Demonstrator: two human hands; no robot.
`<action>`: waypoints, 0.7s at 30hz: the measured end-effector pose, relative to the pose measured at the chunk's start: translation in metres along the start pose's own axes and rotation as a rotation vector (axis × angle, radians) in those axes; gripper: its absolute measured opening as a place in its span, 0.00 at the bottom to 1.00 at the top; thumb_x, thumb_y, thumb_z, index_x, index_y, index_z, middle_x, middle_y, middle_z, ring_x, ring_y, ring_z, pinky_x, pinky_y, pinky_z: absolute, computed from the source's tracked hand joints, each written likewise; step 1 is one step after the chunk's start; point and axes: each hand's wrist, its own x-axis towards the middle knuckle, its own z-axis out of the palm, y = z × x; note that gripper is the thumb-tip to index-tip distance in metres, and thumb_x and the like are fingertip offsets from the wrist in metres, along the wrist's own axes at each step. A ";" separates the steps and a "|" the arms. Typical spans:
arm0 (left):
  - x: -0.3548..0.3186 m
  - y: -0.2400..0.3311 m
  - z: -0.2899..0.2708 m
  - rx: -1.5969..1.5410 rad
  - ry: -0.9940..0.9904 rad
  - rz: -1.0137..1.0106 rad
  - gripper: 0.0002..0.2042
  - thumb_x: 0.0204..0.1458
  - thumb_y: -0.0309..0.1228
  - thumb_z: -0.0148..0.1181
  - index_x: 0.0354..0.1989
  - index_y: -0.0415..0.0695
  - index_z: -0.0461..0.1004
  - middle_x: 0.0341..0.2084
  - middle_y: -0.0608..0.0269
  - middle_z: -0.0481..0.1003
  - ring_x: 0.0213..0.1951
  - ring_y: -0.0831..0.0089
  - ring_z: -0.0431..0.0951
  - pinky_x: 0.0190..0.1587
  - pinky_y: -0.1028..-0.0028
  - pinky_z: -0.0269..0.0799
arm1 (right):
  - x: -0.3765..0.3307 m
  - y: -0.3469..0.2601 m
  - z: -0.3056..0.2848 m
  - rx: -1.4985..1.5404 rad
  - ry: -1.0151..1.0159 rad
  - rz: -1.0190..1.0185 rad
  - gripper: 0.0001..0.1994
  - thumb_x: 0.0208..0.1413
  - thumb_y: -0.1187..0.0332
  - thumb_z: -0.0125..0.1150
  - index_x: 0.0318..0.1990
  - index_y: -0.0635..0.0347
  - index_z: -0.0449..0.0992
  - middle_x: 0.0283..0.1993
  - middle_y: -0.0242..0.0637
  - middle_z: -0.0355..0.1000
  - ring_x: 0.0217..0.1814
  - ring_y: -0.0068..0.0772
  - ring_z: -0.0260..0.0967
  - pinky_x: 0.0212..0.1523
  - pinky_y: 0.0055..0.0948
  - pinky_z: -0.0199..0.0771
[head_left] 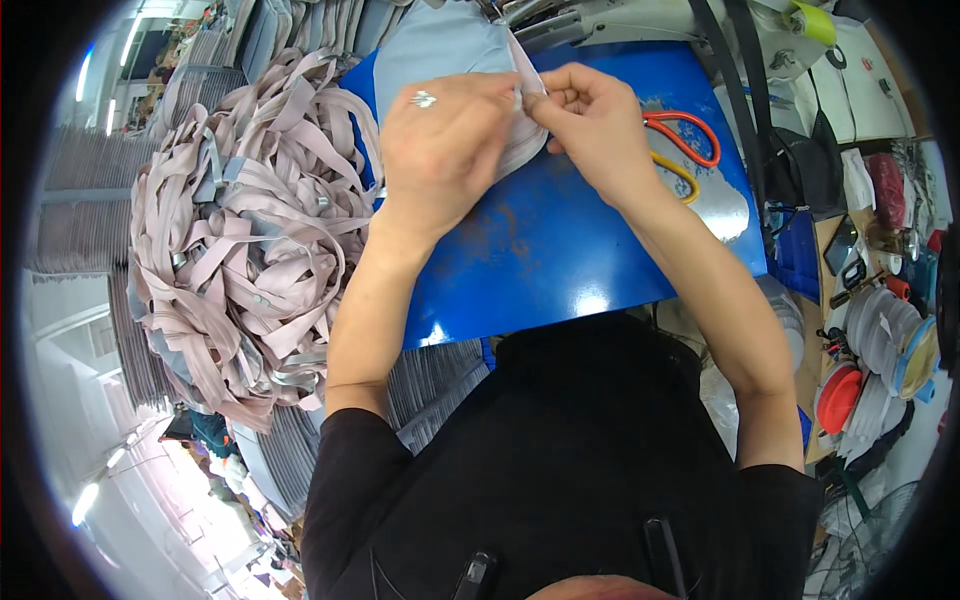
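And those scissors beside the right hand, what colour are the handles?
Orange-red on the upper loop, yellow on the lower loop; best seen in the head view.

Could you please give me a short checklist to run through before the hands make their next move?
1. Both hands at the work: ok. The left hand and right hand meet at the pinkish edge of the grey-blue fabric panel.
2. Firm grip on that edge: cannot tell. The left fingers are blurred and partly hidden.
3. Scissors within reach: ok. Their red and yellow handles show beside the right hand.
4. Scissor blades away from fingers: cannot tell. The blades are out of sight.
5. Loose pink strips well away from the left forearm: not ok. They bunch up close beside it.
6. Blue tabletop unmarked: not ok. Brownish patches show.
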 end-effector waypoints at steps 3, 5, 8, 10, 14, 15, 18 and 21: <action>0.000 0.004 0.013 0.000 -0.051 0.070 0.06 0.46 0.22 0.64 0.32 0.46 0.78 0.37 0.69 0.84 0.40 0.70 0.84 0.42 0.71 0.71 | -0.009 -0.001 -0.002 0.256 -0.031 0.156 0.11 0.59 0.67 0.68 0.43 0.66 0.82 0.34 0.34 0.80 0.33 0.21 0.75 0.33 0.22 0.76; 0.004 0.008 0.010 -0.005 -0.078 0.056 0.06 0.46 0.22 0.65 0.32 0.46 0.78 0.37 0.69 0.84 0.40 0.70 0.84 0.42 0.71 0.71 | -0.010 -0.005 -0.002 0.303 -0.034 0.175 0.10 0.62 0.69 0.66 0.45 0.66 0.82 0.36 0.34 0.81 0.35 0.21 0.76 0.34 0.21 0.77; 0.011 -0.001 0.014 -0.015 -0.073 0.059 0.06 0.46 0.22 0.65 0.32 0.46 0.78 0.36 0.68 0.84 0.39 0.71 0.84 0.42 0.71 0.70 | -0.006 -0.007 -0.001 0.410 -0.049 0.194 0.11 0.62 0.69 0.66 0.47 0.66 0.82 0.37 0.34 0.81 0.36 0.21 0.77 0.34 0.22 0.77; 0.015 -0.009 0.014 -0.015 -0.075 0.050 0.06 0.46 0.23 0.65 0.33 0.46 0.78 0.35 0.68 0.84 0.39 0.71 0.84 0.41 0.70 0.70 | 0.004 -0.009 0.003 0.442 -0.056 0.190 0.11 0.63 0.69 0.66 0.48 0.66 0.82 0.37 0.34 0.81 0.36 0.21 0.77 0.35 0.22 0.78; 0.025 -0.034 0.017 -0.002 -0.111 0.038 0.06 0.47 0.24 0.66 0.34 0.46 0.78 0.35 0.67 0.84 0.37 0.68 0.83 0.40 0.67 0.70 | 0.023 -0.018 0.013 0.488 -0.038 0.185 0.12 0.62 0.68 0.66 0.48 0.66 0.82 0.38 0.34 0.81 0.36 0.22 0.77 0.37 0.24 0.79; 0.025 -0.041 0.019 -0.009 -0.125 0.038 0.06 0.48 0.24 0.67 0.34 0.46 0.78 0.35 0.67 0.84 0.37 0.67 0.83 0.40 0.66 0.70 | 0.029 -0.016 0.015 0.475 -0.005 0.194 0.12 0.61 0.68 0.67 0.47 0.67 0.82 0.38 0.34 0.81 0.36 0.22 0.77 0.37 0.25 0.78; 0.032 -0.050 0.025 0.004 -0.131 -0.044 0.05 0.52 0.24 0.67 0.37 0.43 0.80 0.40 0.66 0.85 0.38 0.64 0.84 0.42 0.68 0.72 | 0.047 -0.005 0.023 0.430 0.088 0.186 0.12 0.59 0.68 0.69 0.44 0.68 0.83 0.37 0.35 0.80 0.36 0.23 0.76 0.37 0.25 0.76; 0.009 -0.017 0.021 -0.089 -0.027 -0.133 0.03 0.55 0.24 0.66 0.36 0.40 0.80 0.40 0.58 0.85 0.40 0.62 0.85 0.51 0.65 0.74 | 0.051 -0.002 0.031 0.419 0.150 0.137 0.12 0.55 0.68 0.72 0.39 0.70 0.84 0.34 0.36 0.80 0.35 0.24 0.74 0.36 0.24 0.72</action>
